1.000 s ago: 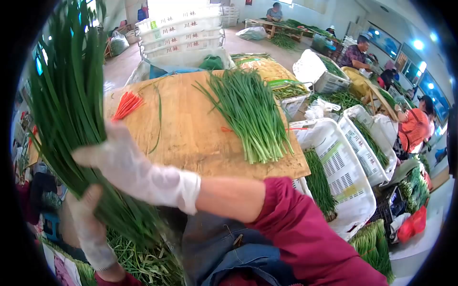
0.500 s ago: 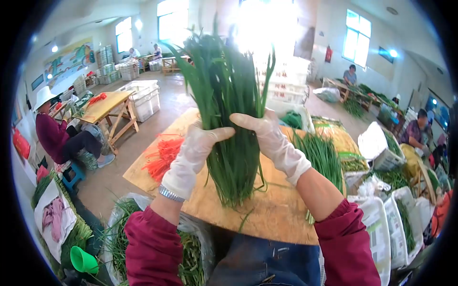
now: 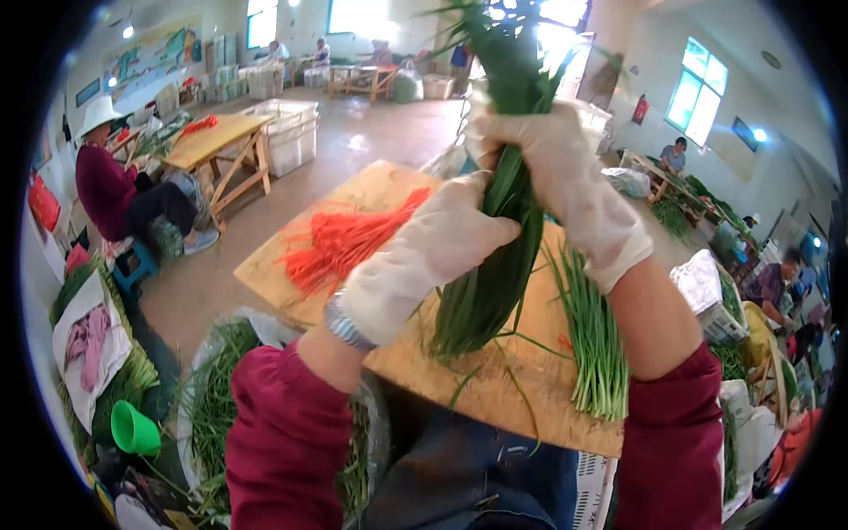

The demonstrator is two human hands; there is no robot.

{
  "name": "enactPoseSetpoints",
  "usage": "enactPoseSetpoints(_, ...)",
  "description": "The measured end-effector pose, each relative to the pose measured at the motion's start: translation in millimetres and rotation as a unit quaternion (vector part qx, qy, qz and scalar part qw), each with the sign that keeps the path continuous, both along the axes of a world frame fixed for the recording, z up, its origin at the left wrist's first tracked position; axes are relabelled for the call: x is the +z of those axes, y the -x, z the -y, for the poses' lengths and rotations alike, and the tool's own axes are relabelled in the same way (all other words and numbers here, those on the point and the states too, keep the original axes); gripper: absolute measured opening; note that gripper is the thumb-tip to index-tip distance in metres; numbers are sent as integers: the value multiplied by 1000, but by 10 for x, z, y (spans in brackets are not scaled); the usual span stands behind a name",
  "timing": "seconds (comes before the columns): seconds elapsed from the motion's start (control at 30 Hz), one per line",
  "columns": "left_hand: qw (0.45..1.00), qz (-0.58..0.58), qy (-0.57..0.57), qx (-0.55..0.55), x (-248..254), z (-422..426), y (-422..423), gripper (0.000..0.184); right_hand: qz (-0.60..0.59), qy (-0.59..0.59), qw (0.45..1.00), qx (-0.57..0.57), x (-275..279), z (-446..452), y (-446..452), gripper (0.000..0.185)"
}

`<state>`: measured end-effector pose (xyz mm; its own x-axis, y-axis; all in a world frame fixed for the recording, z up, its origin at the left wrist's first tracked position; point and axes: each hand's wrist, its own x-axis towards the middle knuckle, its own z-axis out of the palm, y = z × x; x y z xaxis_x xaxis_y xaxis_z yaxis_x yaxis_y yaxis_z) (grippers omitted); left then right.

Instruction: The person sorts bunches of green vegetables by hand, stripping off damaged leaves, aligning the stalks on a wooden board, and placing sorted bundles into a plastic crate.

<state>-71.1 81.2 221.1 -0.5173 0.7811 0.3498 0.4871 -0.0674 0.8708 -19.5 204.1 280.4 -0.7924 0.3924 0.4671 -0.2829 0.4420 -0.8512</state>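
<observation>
A thick bunch of long green leaves [image 3: 481, 305] is held upright above the wooden board, its lower end near the surface. My right hand [image 3: 561, 168], in a pale glove, is wrapped round its upper part. Lower down, my left hand [image 3: 433, 252], gloved and with a metal watch band at the wrist, grips the same bunch. Red ties [image 3: 340, 243] lie in a pile on the board [image 3: 389, 181] left of the bunch. To the right lies another green bunch [image 3: 596, 349], pale stem ends toward me. A few loose leaves trail over the board's front part.
A bag of greens [image 3: 216, 402] and a green cup [image 3: 134, 428] are below left. One person in a white hat [image 3: 110, 181] sits by a wooden table [image 3: 216, 141] with white crates [image 3: 291, 132] behind. White crates [image 3: 707, 296] stand at right; other people sit farther back.
The held bunch has risen and shifted right, with its top now leaning. My right hand has moved up and closed round the upper leaves. The camera view has also turned slightly left.
</observation>
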Motion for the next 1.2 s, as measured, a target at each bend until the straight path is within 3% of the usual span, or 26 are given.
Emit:
enactPoseSetpoints(0.03,997,22,-59,-48,-82,164,27,44,20,7,998,-53,55,32,-17,20)
enactPoseSetpoints(0.07,991,-51,-120,20,-293,282,163,48,5,25,1000,-17,38,-137,46,19)
enactPoseSetpoints(0.1,992,36,-112,50,-327,611,127,48,-8,-60,998,-17,123,-239,-8,13)
enactPoseSetpoints(0.13,980,98,-149,85,-439,890,128,43,-66,-325,942,-43,335,-366,-140,9)
enactPoseSetpoints(0.17,971,110,-187,102,-642,1177,243,39,-106,-428,894,-73,511,-494,-203,9)
enactPoseSetpoints(0.2,962,119,-155,190,-738,1487,206,34,-107,-414,900,-84,666,-598,-244,13)
enactPoseSetpoints(0.27,938,78,-68,330,-1436,1997,372,27,3,-75,995,-66,731,-825,-185,15)
enactPoseSetpoints(0.3,933,28,2,358,-1750,2179,326,27,6,-104,991,-80,637,-784,-115,17)
enactPoseSetpoints(0.33,919,-153,111,346,-1853,2245,149,32,-43,-299,948,-102,302,-684,55,19)
enactPoseSetpoints(0.37,887,-245,192,340,-2244,2312,30,40,-110,-474,865,-123,-4,-610,187,20)
enactPoseSetpoints(0.4,867,-239,302,317,-2407,2305,-229,47,-154,-534,820,-133,-221,-520,256,22)
enactPoseSetpoints(0.43,837,-230,407,284,-2548,2324,-474,59,-114,-505,845,-135,-111,-447,224,22)
enactPoseSetpoints(0.5,788,-235,480,304,-2843,2492,-701,68,-38,-397,906,-142,47,-451,200,22)
enactPoseSetpoints(0.53,769,-185,520,322,-2964,2589,-691,69,18,-196,970,-140,154,-586,152,23)
enactPoseSetpoints(0.6,747,-51,557,359,-3171,2753,-419,65,34,-39,988,-148,162,-727,162,25)
enactPoseSetpoints(0.67,776,-38,483,404,-3664,2900,58,55,20,-140,958,-250,-183,-495,244,27)
enactPoseSetpoints(0.7,791,-16,433,432,-4061,2887,565,54,-31,-158,966,-200,-284,-156,172,25)
enactPoseSetpoints(0.77,795,36,353,493,-4436,2883,982,55,1,-118,979,-164,-117,-248,121,23)
enactPoseSetpoints(0.9,781,39,445,437,-4006,2757,878,57,-13,-111,953,-282,357,-211,-66,23)
enactPoseSetpoints(0.93,802,-58,473,361,-4535,3037,1048,62,-16,-216,929,-300,277,-275,-42,18)
enactPoseSetpoints(0.97,834,42,395,384,-4073,2978,791,65,-26,-316,891,-325,199,-340,-17,13)
enactPoseSetpoints(1.0,835,52,393,382,-3863,2982,681,65,-38,-553,754,-351,-140,-559,153,10)
enactPoseSetpoints(1.07,827,36,415,377,-3339,2946,486,64,-45,-654,687,-315,-380,-505,234,7)
enactPoseSetpoints(1.13,784,-10,483,390,-2784,2829,228,60,39,-329,912,-243,-100,-240,100,21)
enactPoseSetpoints(1.17,780,-40,454,429,-2628,2780,106,53,45,-150,957,-243,40,-107,32,30)
enactPoseSetpoints(1.2,794,-77,398,454,-2661,2786,43,48,21,-99,960,-260,100,-142,26,30)
